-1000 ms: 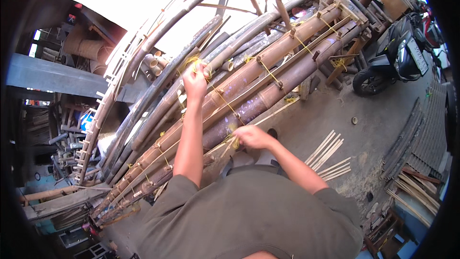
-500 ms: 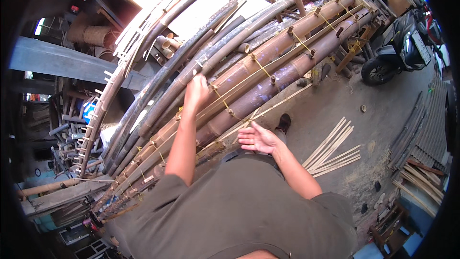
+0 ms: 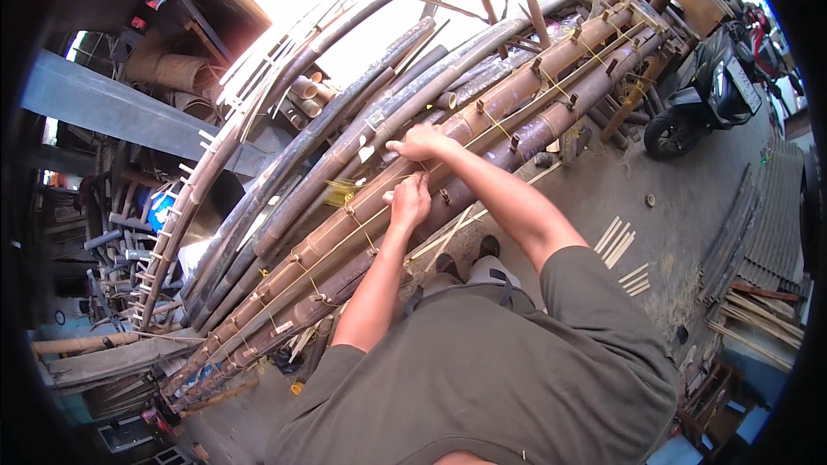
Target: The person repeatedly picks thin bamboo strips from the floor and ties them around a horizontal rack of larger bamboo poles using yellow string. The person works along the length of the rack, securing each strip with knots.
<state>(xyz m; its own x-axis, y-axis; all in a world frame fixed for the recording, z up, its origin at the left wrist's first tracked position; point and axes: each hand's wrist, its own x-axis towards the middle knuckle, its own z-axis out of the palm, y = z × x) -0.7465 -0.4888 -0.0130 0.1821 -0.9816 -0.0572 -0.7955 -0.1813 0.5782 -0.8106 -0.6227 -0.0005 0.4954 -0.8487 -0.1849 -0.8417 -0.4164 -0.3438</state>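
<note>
Two thick brown bamboo poles, the far pole and the purplish near pole, run diagonally before me, with short pegs standing along them and yellow cord tied round the pegs. My left hand is closed over the poles, fingers pinched on a thin yellow cord. Just beyond it my right hand is closed too, above the far pole, and the cord seems to run between both hands. A loose bunch of yellow cord, smeared by motion, hangs left of my hands.
More dark bamboo poles lie behind, beside a curved pegged frame. A motorbike stands at the far right. Pale bamboo strips lie on the concrete floor, with corrugated sheets farther right.
My right hand, open near my body before, has reached forward to the far pole and closed. My left hand has come back toward me and right. My body has shifted along the poles.
</note>
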